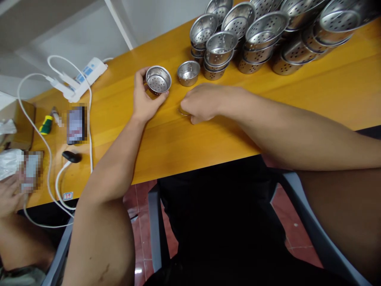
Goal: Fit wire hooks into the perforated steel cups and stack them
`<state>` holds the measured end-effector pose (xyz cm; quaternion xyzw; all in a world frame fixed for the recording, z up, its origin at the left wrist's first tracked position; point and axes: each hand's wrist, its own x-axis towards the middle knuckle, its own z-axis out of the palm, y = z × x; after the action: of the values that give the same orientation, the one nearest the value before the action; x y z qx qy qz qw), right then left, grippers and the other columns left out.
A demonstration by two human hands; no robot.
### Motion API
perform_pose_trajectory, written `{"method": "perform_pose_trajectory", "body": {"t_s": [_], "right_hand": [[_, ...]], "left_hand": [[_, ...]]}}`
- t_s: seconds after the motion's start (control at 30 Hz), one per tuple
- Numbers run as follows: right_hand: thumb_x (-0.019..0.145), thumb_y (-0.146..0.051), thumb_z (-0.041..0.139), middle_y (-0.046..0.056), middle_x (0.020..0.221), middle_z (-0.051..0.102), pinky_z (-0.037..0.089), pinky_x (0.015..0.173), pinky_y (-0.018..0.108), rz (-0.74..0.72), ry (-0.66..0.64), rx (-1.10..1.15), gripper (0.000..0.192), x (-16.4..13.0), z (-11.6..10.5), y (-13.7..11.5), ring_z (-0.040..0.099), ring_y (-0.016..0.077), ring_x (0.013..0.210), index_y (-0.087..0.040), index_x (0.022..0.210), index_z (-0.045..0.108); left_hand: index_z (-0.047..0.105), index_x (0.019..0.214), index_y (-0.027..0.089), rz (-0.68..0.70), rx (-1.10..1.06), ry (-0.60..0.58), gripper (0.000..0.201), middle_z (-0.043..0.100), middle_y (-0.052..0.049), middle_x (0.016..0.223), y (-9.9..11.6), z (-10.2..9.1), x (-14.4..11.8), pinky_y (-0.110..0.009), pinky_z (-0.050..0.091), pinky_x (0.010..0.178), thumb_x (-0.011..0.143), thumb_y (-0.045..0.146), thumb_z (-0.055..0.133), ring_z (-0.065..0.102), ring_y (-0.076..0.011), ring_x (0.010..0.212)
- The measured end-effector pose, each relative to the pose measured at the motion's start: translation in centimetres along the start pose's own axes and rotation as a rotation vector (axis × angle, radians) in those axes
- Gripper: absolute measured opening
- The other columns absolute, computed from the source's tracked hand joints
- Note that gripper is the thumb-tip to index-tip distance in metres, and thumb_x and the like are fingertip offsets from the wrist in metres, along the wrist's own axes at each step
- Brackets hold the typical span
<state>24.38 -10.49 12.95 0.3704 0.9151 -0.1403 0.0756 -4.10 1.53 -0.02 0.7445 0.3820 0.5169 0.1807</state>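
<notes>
My left hand (144, 99) curls around a small perforated steel strainer cup (158, 79) that stands upright on the orange wooden table (297, 95). My right hand (200, 102) rests knuckles-up on the table just to the right, its fingers closed over a thin metal ring (183, 113) of which only an edge shows. A second small steel cup (188, 72) stands alone behind my right hand, touched by neither hand.
Several stacks of perforated steel strainer cups (256, 35) fill the table's far right. At the left lie a white power strip (85, 75) with cables, a phone (76, 124), a black plug (71, 156). Another person's hand (8, 194) is at the left edge.
</notes>
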Motion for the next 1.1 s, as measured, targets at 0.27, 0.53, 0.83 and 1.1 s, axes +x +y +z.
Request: {"method": "perform_pose_trajectory", "body": {"t_s": [0.27, 0.53, 0.83, 1.1], "right_hand": [[0.102, -0.024, 0.096, 0.016, 0.120, 0.091, 0.056, 0.098, 0.046, 0.070, -0.037, -0.161, 0.027, -0.7, -1.4, -2.1, 0.082, 0.0471, 0.120, -0.020, 0.129, 0.098], [0.115, -0.039, 0.088, 0.014, 0.107, 0.090, 0.050, 0.081, 0.041, 0.129, 0.003, -0.176, 0.023, -1.4, -2.1, -1.4, 0.082, 0.0364, 0.095, -0.018, 0.119, 0.097], [0.105, -0.028, 0.094, 0.016, 0.105, 0.089, 0.054, 0.084, 0.042, 0.220, 0.077, -0.016, 0.028, -0.5, -1.0, -1.8, 0.083, 0.0416, 0.103, -0.017, 0.131, 0.095], [0.109, -0.012, 0.081, 0.016, 0.124, 0.092, 0.052, 0.088, 0.039, 0.108, 0.188, 0.101, 0.027, -0.5, -1.9, 0.9, 0.083, 0.0329, 0.103, -0.013, 0.133, 0.092]], "left_hand": [[0.055, 0.153, 0.040, 0.026, 0.016, -0.002, 0.103, 0.068, -0.012, 0.159, 0.2, -0.2, 0.0, -0.068, 0.060, 0.139, 0.080, 0.094, 0.105, 0.070, -0.0439, 0.155], [0.056, 0.149, 0.039, -0.054, 0.039, -0.027, 0.098, 0.069, -0.012, 0.159, 1.8, -0.2, 0.0, -0.066, 0.060, 0.140, 0.082, 0.089, 0.107, 0.069, -0.0445, 0.158], [0.058, 0.150, 0.040, -0.054, 0.010, -0.049, 0.097, 0.071, -0.012, 0.161, 1.4, -0.4, 0.0, -0.069, 0.059, 0.143, 0.081, 0.082, 0.111, 0.069, -0.0445, 0.160], [0.057, 0.155, 0.042, 0.018, 0.034, -0.055, 0.092, 0.072, -0.011, 0.163, 0.8, -0.4, -0.3, -0.066, 0.065, 0.137, 0.089, 0.085, 0.105, 0.072, -0.0426, 0.157]]}}
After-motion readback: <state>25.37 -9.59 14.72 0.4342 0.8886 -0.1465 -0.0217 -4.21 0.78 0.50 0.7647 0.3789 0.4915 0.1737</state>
